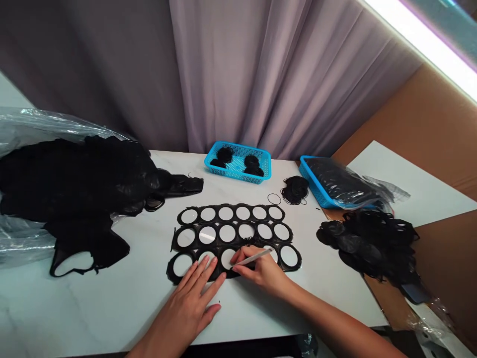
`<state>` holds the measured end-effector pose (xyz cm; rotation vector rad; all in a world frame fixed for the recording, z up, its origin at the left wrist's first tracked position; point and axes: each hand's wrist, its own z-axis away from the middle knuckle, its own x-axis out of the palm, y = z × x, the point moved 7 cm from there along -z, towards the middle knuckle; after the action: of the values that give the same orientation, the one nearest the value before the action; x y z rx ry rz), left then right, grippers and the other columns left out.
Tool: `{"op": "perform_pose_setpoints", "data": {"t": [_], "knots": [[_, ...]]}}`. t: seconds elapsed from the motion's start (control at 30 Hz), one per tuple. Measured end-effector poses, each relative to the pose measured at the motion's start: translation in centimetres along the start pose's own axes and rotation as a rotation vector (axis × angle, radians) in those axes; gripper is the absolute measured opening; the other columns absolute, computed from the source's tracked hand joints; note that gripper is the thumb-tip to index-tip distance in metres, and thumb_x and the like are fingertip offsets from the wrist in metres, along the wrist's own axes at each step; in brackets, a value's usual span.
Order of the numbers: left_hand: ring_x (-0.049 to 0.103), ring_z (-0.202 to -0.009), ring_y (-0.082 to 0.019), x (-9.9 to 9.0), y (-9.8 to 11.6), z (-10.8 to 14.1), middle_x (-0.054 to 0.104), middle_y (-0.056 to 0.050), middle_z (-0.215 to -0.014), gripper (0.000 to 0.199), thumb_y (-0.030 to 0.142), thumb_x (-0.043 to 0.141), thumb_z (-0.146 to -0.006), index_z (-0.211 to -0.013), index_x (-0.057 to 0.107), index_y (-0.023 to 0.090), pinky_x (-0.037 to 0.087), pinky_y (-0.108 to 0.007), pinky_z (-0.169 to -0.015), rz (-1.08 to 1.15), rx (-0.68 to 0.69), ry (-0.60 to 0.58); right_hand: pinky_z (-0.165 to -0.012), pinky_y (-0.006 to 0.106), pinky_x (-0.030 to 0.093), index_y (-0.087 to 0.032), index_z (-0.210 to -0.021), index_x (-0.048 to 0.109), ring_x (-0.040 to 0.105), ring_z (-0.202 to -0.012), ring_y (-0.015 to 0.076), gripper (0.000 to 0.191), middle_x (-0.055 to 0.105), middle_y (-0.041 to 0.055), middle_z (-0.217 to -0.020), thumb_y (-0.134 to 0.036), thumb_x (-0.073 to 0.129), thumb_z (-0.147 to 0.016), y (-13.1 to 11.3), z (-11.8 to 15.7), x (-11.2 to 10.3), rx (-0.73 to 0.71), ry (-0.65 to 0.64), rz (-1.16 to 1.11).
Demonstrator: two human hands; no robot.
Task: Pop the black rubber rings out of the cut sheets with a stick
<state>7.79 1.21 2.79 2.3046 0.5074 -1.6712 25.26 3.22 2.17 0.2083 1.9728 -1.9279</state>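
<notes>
A black cut-out sheet (217,233), with three rows of round openings, lies flat in the middle of the surface and shows white through its holes. The left hand (190,298) presses on its lower-left part, the fingers (198,275) spread and straight across the bottom row. The right hand (261,272) rests on the bottom row's right side, its fingers curled and pinching a slim white pen-shaped tool (254,257), whose tip meets the sheet's black webbing.

Just beyond the sheet lie a bundle of thin black rings (294,189) and one loose ring (274,194). A blue plastic basket (238,149) holds stacked black loops (225,154). A second blue basket (304,165) carries a clear bag (339,184) of black material. A black heap (368,243) sits to the right, and a larger black mass (74,179) lies on clear plastic sheeting (26,129) to the left. A mauve curtain (238,74) hangs behind.
</notes>
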Motion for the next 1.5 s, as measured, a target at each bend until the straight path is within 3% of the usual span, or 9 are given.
{"op": "perform_pose_setpoints", "data": {"t": [0.33,0.57,0.77,0.87,0.97,1.03,1.27,1.37,1.5], "knots": [[0.039,-0.14,-0.036,0.6,-0.1,0.2,0.04,-0.012,-0.154,0.048,0.032,0.055,-0.096,-0.142,0.049,0.023,0.046,-0.054,-0.104,0.114,-0.077,-0.042,-0.075,0.031,0.045,-0.022,-0.073,0.055,0.061,-0.083,0.0184,0.018,0.071,0.0019,-0.091,-0.018,0.066,-0.087,-0.1,0.3,0.7,-0.046,0.013,0.164],[0.031,-0.142,-0.043,0.0,-0.5,0.3,0.018,-0.009,-0.163,0.049,0.036,0.059,-0.094,-0.141,0.05,0.029,0.044,-0.059,-0.104,0.166,-0.141,-0.031,-0.08,0.033,0.047,-0.023,-0.095,0.06,0.061,-0.095,0.0219,0.005,0.07,0.0076,-0.101,-0.022,0.055,-0.095,0.3,1.1,2.4,-0.285,-0.13,0.448],[0.029,-0.142,-0.044,0.6,-0.6,0.6,0.011,-0.009,-0.164,0.054,0.037,0.064,-0.091,-0.142,0.049,0.031,0.042,-0.06,-0.104,0.179,-0.147,-0.063,-0.073,0.032,0.046,-0.02,-0.095,0.058,0.059,-0.085,0.0224,0.014,0.066,0.008,-0.086,-0.017,0.045,-0.098,-0.6,0.7,2.5,-0.417,-0.158,0.709],[0.028,-0.143,-0.043,0.6,-0.6,0.7,0.009,-0.01,-0.165,0.059,0.033,0.065,-0.09,-0.146,0.044,0.032,0.041,-0.059,-0.106,0.188,-0.141,-0.086,-0.069,0.033,0.043,-0.02,-0.089,0.056,0.057,-0.082,0.0235,0.016,0.064,0.0098,-0.086,-0.013,0.043,-0.095,-1.6,-1.5,-0.2,-0.398,-0.045,0.821],[0.029,-0.143,-0.043,0.4,-0.7,0.9,0.008,-0.01,-0.165,0.061,0.031,0.065,-0.091,-0.147,0.042,0.033,0.041,-0.059,-0.105,0.197,-0.145,-0.086,-0.068,0.033,0.042,-0.021,-0.084,0.052,0.057,-0.078,0.0229,0.015,0.065,0.0099,-0.086,-0.018,0.042,-0.094,-1.6,-4.4,-5.5,-0.194,0.277,0.74],[0.029,-0.143,-0.042,0.3,-0.6,1.0,0.008,-0.008,-0.165,0.061,0.033,0.065,-0.091,-0.147,0.042,0.034,0.042,-0.059,-0.105,0.209,-0.152,-0.077,-0.065,0.031,0.043,-0.023,-0.08,0.048,0.058,-0.072,0.0207,0.014,0.068,0.0084,-0.088,-0.024,0.045,-0.093,-1.0,-5.6,-7.7,-0.083,0.371,0.612],[0.03,-0.142,-0.042,-0.4,-0.4,1.2,0.012,-0.009,-0.164,0.06,0.037,0.066,-0.091,-0.147,0.043,0.033,0.042,-0.057,-0.106,0.173,-0.152,-0.027,-0.06,0.031,0.041,-0.023,-0.074,0.047,0.057,-0.064,0.02,0.021,0.07,0.0094,-0.085,-0.037,0.05,-0.09,0.0,-6.2,-10.8,-0.002,0.522,0.502],[0.032,-0.142,-0.039,-0.9,-0.3,1.5,0.018,-0.011,-0.163,0.057,0.038,0.06,-0.095,-0.148,0.041,0.029,0.043,-0.055,-0.106,0.143,-0.163,-0.024,-0.052,0.03,0.042,-0.022,-0.074,0.051,0.053,-0.052,0.0154,0.025,0.072,0.0072,-0.087,-0.043,0.057,-0.086,0.9,-6.3,-8.9,0.112,0.358,0.181],[0.036,-0.141,-0.035,-1.1,-0.4,2.5,0.031,-0.013,-0.158,0.054,0.035,0.055,-0.097,-0.147,0.042,0.021,0.045,-0.051,-0.107,0.092,-0.21,0.018,-0.053,0.028,0.045,-0.023,-0.072,0.05,0.06,-0.063,0.0172,0.025,0.073,0.0054,-0.091,-0.041,0.061,-0.085,-0.1,-5.4,-2.0,0.115,0.052,-0.082]]}}
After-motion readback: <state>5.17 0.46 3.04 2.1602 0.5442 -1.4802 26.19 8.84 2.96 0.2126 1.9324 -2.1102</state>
